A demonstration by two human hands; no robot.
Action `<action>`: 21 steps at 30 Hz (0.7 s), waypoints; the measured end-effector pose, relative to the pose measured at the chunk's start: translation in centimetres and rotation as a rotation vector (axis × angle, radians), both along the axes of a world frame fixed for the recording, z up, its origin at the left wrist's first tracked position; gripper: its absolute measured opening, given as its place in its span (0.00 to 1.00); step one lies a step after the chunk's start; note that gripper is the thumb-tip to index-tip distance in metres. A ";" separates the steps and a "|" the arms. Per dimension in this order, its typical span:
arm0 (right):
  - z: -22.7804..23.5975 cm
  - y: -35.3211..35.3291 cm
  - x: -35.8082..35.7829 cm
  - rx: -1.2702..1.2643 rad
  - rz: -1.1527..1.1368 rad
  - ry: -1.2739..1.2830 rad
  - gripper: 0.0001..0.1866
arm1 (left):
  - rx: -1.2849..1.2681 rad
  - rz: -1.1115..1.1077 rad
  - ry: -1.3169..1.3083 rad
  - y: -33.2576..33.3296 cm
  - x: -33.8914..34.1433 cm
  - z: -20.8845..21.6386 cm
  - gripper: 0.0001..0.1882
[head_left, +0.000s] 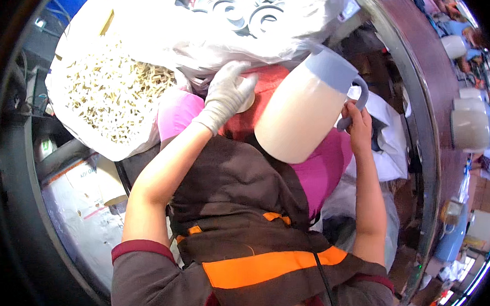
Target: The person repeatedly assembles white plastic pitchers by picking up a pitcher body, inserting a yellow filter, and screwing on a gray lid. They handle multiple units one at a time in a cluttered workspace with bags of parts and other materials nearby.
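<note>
My right hand (356, 126) grips the grey-blue handle of a large cream pitcher (298, 114) with a grey-blue top band. The pitcher is tilted over my lap, its base toward me and its top away to the right. My left hand (228, 93), in a whitish glove, is curled just left of the pitcher, over a red cloth (272, 88). Under its palm shows the edge of a pale round piece (247, 103), mostly hidden by the glove. Beyond both hands a white plastic bag holds several grey ring-shaped lids (265, 19).
To the left stands a white sack (112, 151) full of small pale offcuts. A dark workbench edge (419, 88) runs along the right, with more pitchers (471, 130) standing beyond it. Clear plastic wrapping (383, 151) lies beside my right arm.
</note>
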State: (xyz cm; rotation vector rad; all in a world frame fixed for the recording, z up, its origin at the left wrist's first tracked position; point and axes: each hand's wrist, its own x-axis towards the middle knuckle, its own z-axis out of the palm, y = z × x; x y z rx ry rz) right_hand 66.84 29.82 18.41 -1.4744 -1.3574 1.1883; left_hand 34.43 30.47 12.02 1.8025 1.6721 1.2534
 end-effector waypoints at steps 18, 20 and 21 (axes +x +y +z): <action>1.2 27.4 -18.1 0.588 -0.110 -1.342 0.49 | -0.520 -0.063 -1.214 -9.1 -9.2 5.4 0.31; 1.5 29.8 -17.9 0.393 -0.101 -1.360 0.47 | -0.512 -0.056 -1.235 -9.2 -9.6 4.7 0.32; 1.2 31.1 -16.9 0.348 -0.086 -1.379 0.44 | -0.501 -0.061 -1.258 -9.1 -9.6 4.4 0.33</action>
